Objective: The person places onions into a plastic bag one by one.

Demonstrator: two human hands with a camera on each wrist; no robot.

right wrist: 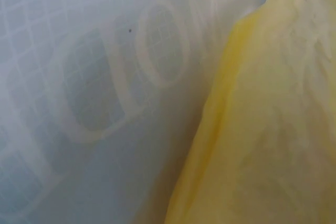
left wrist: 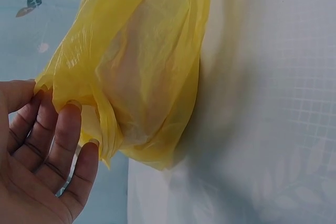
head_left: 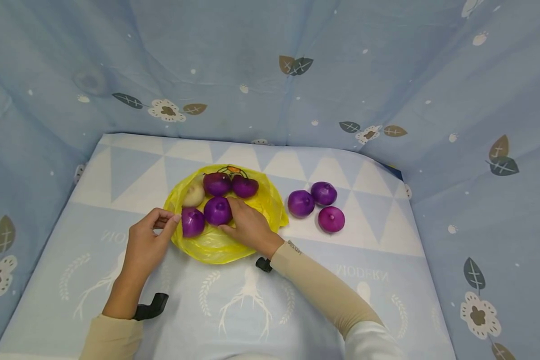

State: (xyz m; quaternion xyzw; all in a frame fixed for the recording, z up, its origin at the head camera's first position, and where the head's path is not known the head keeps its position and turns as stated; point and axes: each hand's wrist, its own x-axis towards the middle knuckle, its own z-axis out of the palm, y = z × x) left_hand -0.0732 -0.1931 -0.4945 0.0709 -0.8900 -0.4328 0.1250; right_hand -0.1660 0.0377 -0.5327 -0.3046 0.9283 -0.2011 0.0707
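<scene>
A yellow plastic bag (head_left: 213,252) lies spread open on the table, with several purple onions and a pale onion (head_left: 194,194) in it. My left hand (head_left: 149,242) pinches the bag's left rim between thumb and fingers; the left wrist view shows the yellow film (left wrist: 152,87) gathered at the fingertips (left wrist: 68,116). Inside the bag, my right hand (head_left: 252,227) grips a purple onion (head_left: 218,211) from its right side. Another purple onion (head_left: 192,222) lies just left of it, near the left fingers. The right wrist view holds only bag film (right wrist: 283,119) and tablecloth, with the hand hidden.
Right of the bag, three purple onions sit close together: one on the left (head_left: 301,204), one at the back (head_left: 324,193) and one in front (head_left: 331,219). A patterned cloth (head_left: 252,295) covers the table. Blue curtains (head_left: 234,60) hang at the back and sides.
</scene>
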